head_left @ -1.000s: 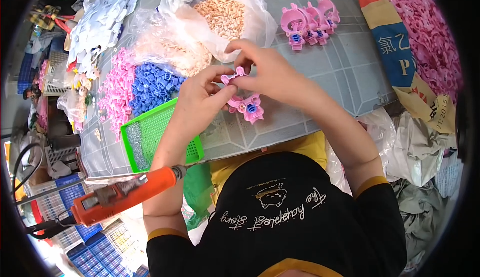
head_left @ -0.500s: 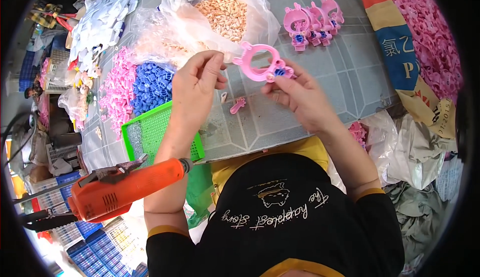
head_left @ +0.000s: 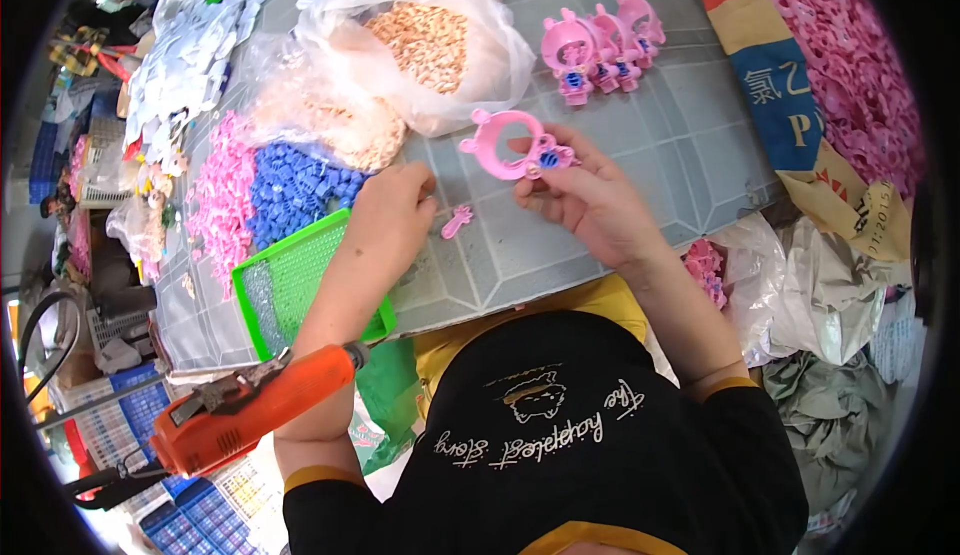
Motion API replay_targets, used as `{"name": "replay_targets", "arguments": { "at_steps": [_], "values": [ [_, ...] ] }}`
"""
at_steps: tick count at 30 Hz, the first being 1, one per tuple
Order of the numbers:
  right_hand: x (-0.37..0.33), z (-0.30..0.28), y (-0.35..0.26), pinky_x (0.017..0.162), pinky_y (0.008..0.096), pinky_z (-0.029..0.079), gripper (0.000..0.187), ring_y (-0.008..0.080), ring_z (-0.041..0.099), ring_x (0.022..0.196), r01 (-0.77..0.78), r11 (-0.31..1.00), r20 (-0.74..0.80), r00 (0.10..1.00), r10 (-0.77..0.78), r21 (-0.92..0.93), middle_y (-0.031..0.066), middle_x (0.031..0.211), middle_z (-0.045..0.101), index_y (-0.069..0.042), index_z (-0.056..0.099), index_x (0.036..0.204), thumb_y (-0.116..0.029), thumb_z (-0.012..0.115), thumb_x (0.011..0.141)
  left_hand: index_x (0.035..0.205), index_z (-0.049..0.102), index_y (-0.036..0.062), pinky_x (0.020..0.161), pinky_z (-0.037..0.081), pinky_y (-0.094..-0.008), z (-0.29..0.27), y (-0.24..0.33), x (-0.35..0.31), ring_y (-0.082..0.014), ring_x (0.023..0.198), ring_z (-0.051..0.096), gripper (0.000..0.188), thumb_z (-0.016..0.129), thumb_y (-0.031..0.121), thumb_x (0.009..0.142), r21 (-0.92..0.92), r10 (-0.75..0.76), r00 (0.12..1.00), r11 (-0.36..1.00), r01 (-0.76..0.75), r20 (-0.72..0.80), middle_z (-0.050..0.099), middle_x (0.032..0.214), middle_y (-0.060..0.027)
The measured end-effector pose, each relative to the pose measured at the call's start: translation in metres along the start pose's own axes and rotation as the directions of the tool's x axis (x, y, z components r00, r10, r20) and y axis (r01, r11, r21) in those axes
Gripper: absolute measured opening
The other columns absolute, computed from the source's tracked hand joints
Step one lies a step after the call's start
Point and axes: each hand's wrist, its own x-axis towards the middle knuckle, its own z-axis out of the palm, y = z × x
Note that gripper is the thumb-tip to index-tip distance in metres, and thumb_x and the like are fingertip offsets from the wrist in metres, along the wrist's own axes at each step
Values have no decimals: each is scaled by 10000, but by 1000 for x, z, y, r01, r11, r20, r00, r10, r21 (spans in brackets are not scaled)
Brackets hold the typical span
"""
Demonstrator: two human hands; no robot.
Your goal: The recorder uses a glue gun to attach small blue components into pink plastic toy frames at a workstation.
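Note:
My right hand (head_left: 603, 203) pinches a pink plastic ring part (head_left: 486, 147) with small ears, held above the grey table. A small blue piece (head_left: 549, 159) sits on the ring's lower side, beside my thumb. My left hand (head_left: 392, 217) is down at the table with its fingers curled together; whatever is in them is hidden. Just right of those fingers lies a small pink hand-shaped piece (head_left: 457, 221). Several finished-looking pink ring parts (head_left: 600, 50) with blue pieces stand in a row farther back on the right.
Heaps of pink pieces (head_left: 222, 200) and blue pieces (head_left: 300, 190) lie at the left, behind a green tray (head_left: 345, 230). An open plastic bag (head_left: 500, 65) holds small beige pieces. An orange power screwdriver (head_left: 260, 410) hangs near my left forearm. A sack (head_left: 775, 75) of pink parts stands at right.
My left hand has come down to the table, where a small white piece lay that no longer shows. The ring part stays in my right hand, slightly lower and turned a little.

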Motion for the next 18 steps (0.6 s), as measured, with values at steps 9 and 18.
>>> {"name": "replay_targets", "arguments": {
  "at_steps": [9, 18],
  "values": [
    [-2, 2, 6, 861, 308, 533, 490, 174, 639, 933, -62, 998, 74, 995, 61, 14, 120, 1225, 570, -24, 379, 1396, -16, 508, 923, 944, 691, 6, 699, 529, -278, -29, 41, -2, -170, 791, 659, 169, 656, -71, 797, -581, 58, 936, 770, -263, -346, 680, 900, -87],
    [-6, 26, 11, 886, 313, 529, 492, 178, 636, 978, -143, 990, 149, 979, 141, 3, 95, 1133, 600, -22, 359, 1422, -50, 518, 957, 901, 711, 26, 724, 509, -279, -12, 52, 5, -197, 852, 646, 160, 647, -71, 790, -364, 298, 882, 826, -430, -365, 674, 911, -95]
  ]
}}
